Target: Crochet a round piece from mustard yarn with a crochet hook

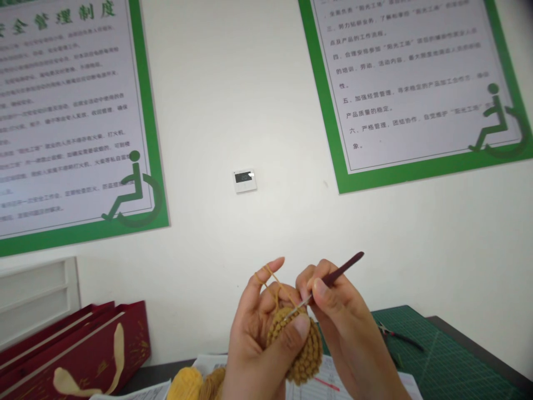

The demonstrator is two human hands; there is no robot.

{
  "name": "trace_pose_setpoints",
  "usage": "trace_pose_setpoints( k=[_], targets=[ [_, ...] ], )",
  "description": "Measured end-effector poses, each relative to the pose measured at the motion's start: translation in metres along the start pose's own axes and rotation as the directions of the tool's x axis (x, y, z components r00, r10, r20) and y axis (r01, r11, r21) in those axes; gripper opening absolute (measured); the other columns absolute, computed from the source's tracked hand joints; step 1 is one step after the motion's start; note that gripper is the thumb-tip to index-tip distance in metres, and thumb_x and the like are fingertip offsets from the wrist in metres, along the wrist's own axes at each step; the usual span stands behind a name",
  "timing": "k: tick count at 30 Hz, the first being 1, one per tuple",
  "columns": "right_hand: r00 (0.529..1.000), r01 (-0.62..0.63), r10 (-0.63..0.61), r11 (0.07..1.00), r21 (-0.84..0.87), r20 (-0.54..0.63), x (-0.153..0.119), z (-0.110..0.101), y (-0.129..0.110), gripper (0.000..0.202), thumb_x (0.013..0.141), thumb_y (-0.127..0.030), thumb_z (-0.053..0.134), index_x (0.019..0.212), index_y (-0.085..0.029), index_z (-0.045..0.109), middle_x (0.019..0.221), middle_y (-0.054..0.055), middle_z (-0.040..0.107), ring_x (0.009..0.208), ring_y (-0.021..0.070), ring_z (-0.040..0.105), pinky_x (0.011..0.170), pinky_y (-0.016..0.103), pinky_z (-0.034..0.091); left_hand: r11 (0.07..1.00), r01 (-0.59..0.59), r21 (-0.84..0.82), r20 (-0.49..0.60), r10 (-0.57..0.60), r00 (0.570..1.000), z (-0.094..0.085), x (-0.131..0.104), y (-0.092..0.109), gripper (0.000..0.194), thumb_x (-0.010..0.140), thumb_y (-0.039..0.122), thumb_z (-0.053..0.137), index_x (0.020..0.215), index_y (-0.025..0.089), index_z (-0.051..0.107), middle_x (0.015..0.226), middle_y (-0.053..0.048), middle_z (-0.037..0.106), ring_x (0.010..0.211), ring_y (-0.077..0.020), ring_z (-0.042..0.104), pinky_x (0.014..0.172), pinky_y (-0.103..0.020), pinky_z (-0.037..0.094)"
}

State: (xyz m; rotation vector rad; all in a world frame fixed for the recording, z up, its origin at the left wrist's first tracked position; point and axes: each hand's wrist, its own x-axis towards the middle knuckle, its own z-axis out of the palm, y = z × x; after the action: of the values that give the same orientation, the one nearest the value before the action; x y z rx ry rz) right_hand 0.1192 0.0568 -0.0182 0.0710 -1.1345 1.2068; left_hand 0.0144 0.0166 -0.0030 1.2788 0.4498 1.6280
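Observation:
A round mustard-brown crochet piece is pinched in my left hand, thumb across its front. Yarn of the same colour loops round the raised left index finger and runs down to the top of the piece. My right hand grips a crochet hook by its dark red handle. The metal shaft points down to the left, and its tip meets the upper edge of the piece near my left thumb. The exact stitch at the tip is too small to make out.
Yellow yarn and brown yarn lie on printed papers below my hands. Dark red gift bags stand at left. On the right, pliers rest on a green cutting mat. A wall with green-framed posters rises behind.

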Motion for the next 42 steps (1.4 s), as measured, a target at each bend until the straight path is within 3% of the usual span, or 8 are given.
trace_pose_setpoints(
  k=[6,14,27,30,34,36,37,42],
  targets=[
    [0.973,0.228,-0.23,0.956,-0.184,0.012,-0.001,-0.003,0.007,0.006,0.095,-0.03,0.062,0.091,-0.027,0.064,0.087,-0.001,0.065,0.086,0.016,0.062,0.08,0.03,0.048,0.987,-0.124,0.1,-0.049,0.129,0.99,0.004,0.0,-0.003,0.066,0.073,0.016,0.084,0.131,0.034,0.059,0.087,-0.001,0.069,0.08,-0.016,0.063,0.072,-0.024,0.051],
    [0.969,0.215,-0.232,0.962,-0.168,-0.088,-0.001,-0.003,0.007,0.007,0.094,-0.031,0.064,0.089,-0.026,0.065,0.083,-0.001,0.066,0.076,0.0131,0.062,0.067,0.025,0.048,0.98,-0.17,0.1,-0.168,0.185,0.968,0.01,-0.002,-0.002,0.083,0.067,0.005,0.083,0.14,0.033,0.053,0.072,0.004,0.064,0.064,-0.0114,0.059,0.061,-0.02,0.051],
    [0.947,0.307,-0.26,0.903,-0.302,0.186,0.005,-0.012,0.0,0.007,0.091,-0.023,0.067,0.092,-0.03,0.067,0.088,-0.001,0.067,0.083,0.0159,0.065,0.075,0.033,0.052,0.988,-0.146,0.056,-0.104,0.151,0.983,0.007,-0.003,0.002,0.097,0.07,0.007,0.084,0.149,0.036,0.037,0.072,0.005,0.065,0.06,-0.0109,0.06,0.058,-0.02,0.052],
    [0.858,0.509,-0.472,0.73,-0.457,0.201,0.001,-0.016,-0.001,0.027,0.088,-0.01,0.066,0.1,-0.033,0.07,0.089,0.0,0.069,0.083,0.0184,0.066,0.072,0.036,0.053,0.981,-0.162,0.108,-0.137,0.176,0.975,0.009,-0.004,0.0,0.088,0.071,0.013,0.085,0.146,0.032,0.043,0.072,0.003,0.068,0.066,-0.013,0.064,0.064,-0.022,0.054],
    [0.566,0.723,-0.753,0.259,-0.64,0.335,-0.004,-0.022,0.003,0.048,0.081,0.003,0.066,0.115,-0.03,0.072,0.095,0.004,0.076,0.08,0.0206,0.067,0.067,0.039,0.055,0.997,-0.066,0.05,-0.123,0.072,0.99,0.007,-0.003,-0.003,0.089,0.066,0.014,0.089,0.144,0.025,0.048,0.073,-0.001,0.072,0.068,-0.015,0.066,0.066,-0.024,0.053],
    [0.462,0.785,-0.826,0.211,-0.582,0.323,-0.003,-0.021,0.008,0.04,0.084,0.0,0.064,0.114,-0.026,0.072,0.095,0.005,0.076,0.075,0.0196,0.066,0.062,0.038,0.054,0.995,0.065,-0.075,-0.044,-0.069,0.997,0.003,-0.001,-0.003,0.088,0.062,0.014,0.091,0.141,0.019,0.052,0.075,-0.002,0.071,0.07,-0.0158,0.066,0.071,-0.028,0.053],
    [0.471,0.799,-0.835,0.268,-0.538,0.284,-0.002,-0.018,0.01,0.035,0.086,-0.003,0.063,0.112,-0.025,0.072,0.095,0.005,0.076,0.075,0.0192,0.066,0.062,0.038,0.054,0.984,0.122,-0.128,-0.007,-0.124,0.992,0.0,0.0,-0.002,0.087,0.06,0.014,0.091,0.139,0.017,0.054,0.077,-0.003,0.071,0.072,-0.0164,0.066,0.073,-0.028,0.053],
    [0.764,0.632,-0.642,0.721,-0.285,0.069,0.003,-0.004,0.015,0.014,0.09,-0.014,0.067,0.097,-0.026,0.069,0.085,0.001,0.069,0.082,0.0161,0.066,0.068,0.031,0.055,0.966,0.189,-0.174,0.091,-0.175,0.98,-0.009,0.002,0.002,0.086,0.068,0.006,0.083,0.145,0.021,0.048,0.079,-0.003,0.07,0.071,-0.0166,0.068,0.067,-0.026,0.055]
  ],
)
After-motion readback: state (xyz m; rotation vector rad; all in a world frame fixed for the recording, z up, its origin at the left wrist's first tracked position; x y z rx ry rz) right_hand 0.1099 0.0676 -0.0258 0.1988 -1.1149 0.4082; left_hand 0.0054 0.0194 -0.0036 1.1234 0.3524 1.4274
